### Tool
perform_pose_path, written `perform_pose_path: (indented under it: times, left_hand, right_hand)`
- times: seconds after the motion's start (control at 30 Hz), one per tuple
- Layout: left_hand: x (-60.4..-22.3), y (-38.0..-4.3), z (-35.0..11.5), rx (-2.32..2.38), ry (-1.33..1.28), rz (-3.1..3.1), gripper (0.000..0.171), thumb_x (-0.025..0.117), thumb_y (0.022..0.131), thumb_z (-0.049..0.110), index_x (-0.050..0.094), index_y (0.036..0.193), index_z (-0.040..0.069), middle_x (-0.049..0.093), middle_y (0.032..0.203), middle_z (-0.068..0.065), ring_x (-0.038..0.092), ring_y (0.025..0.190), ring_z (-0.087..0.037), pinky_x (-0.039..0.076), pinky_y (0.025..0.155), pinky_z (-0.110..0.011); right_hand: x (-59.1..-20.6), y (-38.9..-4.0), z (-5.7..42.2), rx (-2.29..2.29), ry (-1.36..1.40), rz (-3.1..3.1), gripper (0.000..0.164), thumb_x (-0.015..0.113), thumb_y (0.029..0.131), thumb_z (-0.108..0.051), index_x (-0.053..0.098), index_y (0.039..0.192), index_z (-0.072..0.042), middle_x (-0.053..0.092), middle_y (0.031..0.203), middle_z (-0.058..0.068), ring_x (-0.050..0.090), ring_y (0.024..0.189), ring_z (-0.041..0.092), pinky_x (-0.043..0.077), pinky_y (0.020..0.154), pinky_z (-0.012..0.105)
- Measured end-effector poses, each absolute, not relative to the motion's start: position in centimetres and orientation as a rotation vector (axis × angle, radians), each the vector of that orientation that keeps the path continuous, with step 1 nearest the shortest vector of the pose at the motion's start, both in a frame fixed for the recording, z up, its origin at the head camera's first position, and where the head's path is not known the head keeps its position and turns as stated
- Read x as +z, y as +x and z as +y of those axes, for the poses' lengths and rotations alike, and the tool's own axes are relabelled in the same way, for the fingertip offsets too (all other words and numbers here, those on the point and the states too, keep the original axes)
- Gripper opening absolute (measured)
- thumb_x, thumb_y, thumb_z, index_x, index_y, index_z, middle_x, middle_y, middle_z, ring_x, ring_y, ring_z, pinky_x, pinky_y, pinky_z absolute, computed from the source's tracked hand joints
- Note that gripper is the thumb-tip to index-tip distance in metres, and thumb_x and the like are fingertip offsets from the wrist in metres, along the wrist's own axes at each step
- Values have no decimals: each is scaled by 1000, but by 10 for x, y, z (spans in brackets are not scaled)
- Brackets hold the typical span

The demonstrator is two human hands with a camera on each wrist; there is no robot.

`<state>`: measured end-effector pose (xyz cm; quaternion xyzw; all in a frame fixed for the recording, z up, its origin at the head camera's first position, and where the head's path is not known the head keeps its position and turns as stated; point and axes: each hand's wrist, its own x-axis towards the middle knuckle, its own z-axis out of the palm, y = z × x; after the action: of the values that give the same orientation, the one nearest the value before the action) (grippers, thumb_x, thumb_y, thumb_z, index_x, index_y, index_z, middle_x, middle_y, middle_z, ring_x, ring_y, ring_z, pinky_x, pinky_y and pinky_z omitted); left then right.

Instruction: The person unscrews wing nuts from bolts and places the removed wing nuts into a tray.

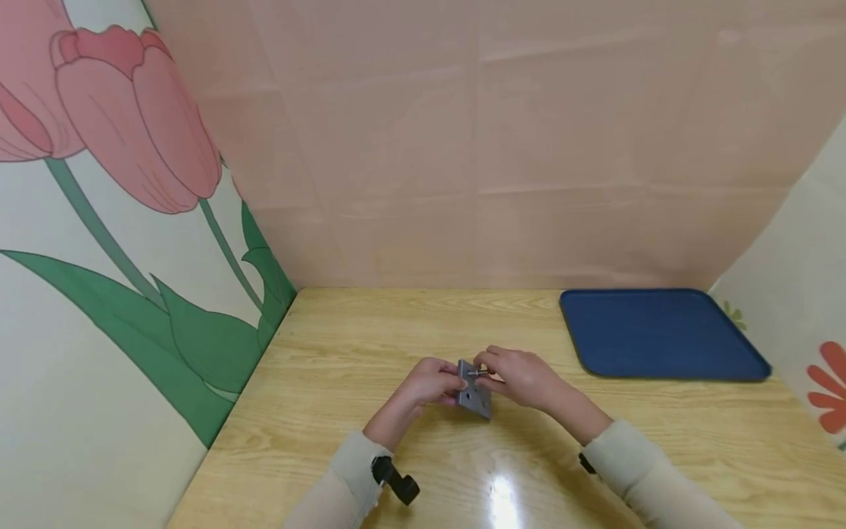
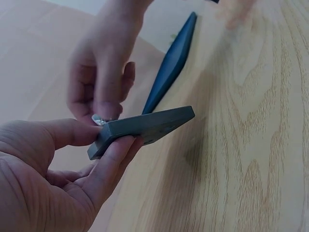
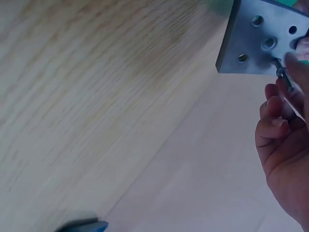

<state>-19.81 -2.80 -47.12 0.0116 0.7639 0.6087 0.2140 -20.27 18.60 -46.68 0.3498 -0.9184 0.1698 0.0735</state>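
Observation:
A grey metal plate with several round holes is held up over the table, tilted. My left hand pinches one edge of it between thumb and fingers. On the other side, my right hand holds a small metal bolt by its outer end. In the right wrist view the bolt meets the plate's face near a corner; how deep it sits cannot be seen. From the left wrist, the plate appears edge-on and largely hides the bolt.
A blue tray lies at the back right of the wooden table. Behind the table hangs a plain pinkish sheet. A wall with painted tulips borders the left side, and a pale wall the right.

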Motion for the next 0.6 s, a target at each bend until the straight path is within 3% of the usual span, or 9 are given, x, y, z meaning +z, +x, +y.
perform_pose_path:
  times: [0.13, 0.3, 0.47, 0.6]
  left_hand:
    - [-471, -197, -27, 1690, 35, 2124, 29, 71, 90, 4, 67, 116, -8, 72, 94, -13, 69, 79, -19, 60, 63, -28]
    - [-471, -196, -27, 1688, 37, 2135, 32, 72, 90, 4, 65, 118, -9, 72, 95, -13, 69, 79, -19, 60, 63, -28]
    - [-470, -196, -28, 1683, 51, 2137, 30, 72, 89, 4, 67, 116, -7, 72, 95, -13, 69, 80, -19, 59, 62, -28]
    - [-468, -194, -29, 1679, 65, 2138, 28, 72, 89, 4, 67, 114, -7, 72, 94, -12, 69, 80, -19, 59, 62, -28]
  right_hand:
    - [-465, -205, 186, 832, 895, -2856, 20, 61, 103, -30, 71, 108, -13, 64, 88, -3, 55, 70, 9, 47, 60, 26]
    - [-461, -205, 186, 1211, 590, -3028, 42, 46, 109, -37, 71, 101, -5, 64, 78, 4, 53, 65, 15, 45, 58, 30]
    - [-460, -204, 185, 1576, 327, -3169, 58, 44, 106, -50, 71, 91, -1, 57, 64, 3, 38, 48, 11, 31, 46, 25]
    - [-458, -205, 185, 1686, 251, -3173, 62, 44, 105, -55, 73, 91, -2, 66, 73, 8, 33, 45, 9, 27, 44, 24]
